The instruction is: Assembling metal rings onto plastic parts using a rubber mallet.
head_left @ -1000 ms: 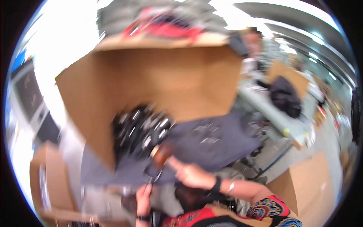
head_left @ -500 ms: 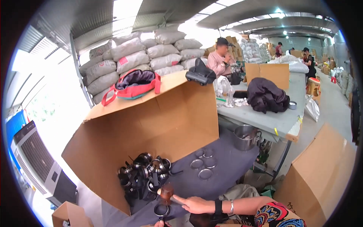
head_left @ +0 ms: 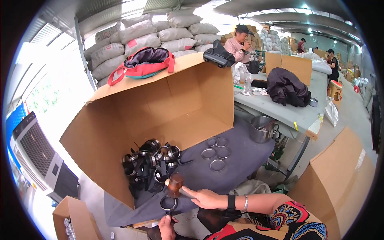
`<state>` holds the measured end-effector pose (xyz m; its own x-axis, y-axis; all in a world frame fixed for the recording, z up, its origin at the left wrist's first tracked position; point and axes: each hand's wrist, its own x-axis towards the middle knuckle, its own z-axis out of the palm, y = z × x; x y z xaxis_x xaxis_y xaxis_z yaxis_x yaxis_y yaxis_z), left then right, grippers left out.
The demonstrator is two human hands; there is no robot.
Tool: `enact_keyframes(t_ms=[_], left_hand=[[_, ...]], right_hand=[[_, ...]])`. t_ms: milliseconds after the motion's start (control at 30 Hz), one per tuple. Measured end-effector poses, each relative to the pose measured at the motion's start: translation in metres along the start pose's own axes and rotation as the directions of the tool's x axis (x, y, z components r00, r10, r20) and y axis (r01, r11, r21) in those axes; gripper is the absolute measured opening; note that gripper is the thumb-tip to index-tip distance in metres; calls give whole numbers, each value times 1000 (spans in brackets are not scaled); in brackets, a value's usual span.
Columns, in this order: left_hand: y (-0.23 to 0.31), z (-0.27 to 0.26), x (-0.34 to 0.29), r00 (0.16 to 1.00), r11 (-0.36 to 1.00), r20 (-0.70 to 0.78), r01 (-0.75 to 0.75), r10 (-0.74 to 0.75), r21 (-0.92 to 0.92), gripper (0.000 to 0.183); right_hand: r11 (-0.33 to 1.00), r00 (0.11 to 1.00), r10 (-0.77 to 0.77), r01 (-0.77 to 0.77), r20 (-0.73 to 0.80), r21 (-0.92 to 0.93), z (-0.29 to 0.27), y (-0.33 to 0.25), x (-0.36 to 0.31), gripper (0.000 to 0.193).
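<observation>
My left hand is closed around the short black handle of a portafilter, an open dark ring with a bright rim, held at the near edge of the grey cloth. My right hand grips a mallet with a brown head, its index finger stretched along the handle. The mallet head is just above and beside the ring; whether they touch I cannot tell. Past it lies a heap of black-handled portafilters. Several loose metal rings lie flat on the cloth to the right.
A large cardboard box opens around the heap, with a red bag on top. A steel pot stands right, below a grey table. Another box is at right; an air cooler at left. A co-worker sits beyond.
My view has tilted down, so more of my left hand and the portafilter shows. Both hands and the mallet appear higher in the picture; both grips are unchanged.
</observation>
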<state>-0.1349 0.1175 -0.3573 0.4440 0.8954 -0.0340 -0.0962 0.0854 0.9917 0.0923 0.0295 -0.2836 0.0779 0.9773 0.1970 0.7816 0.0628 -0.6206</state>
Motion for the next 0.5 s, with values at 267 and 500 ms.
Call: enact_keyframes(t_ms=[267, 500], left_hand=[[-7, -10, -4, 1000, 998, 15, 12, -11, -55, 39], [-32, -24, 9, 988, 953, 154, 25, 23, -303, 25]], right_hand=[[998, 1000, -25, 24, 10, 54, 13, 6, -4, 68], [999, 1000, -7, 7, 5, 35, 0, -8, -7, 68]])
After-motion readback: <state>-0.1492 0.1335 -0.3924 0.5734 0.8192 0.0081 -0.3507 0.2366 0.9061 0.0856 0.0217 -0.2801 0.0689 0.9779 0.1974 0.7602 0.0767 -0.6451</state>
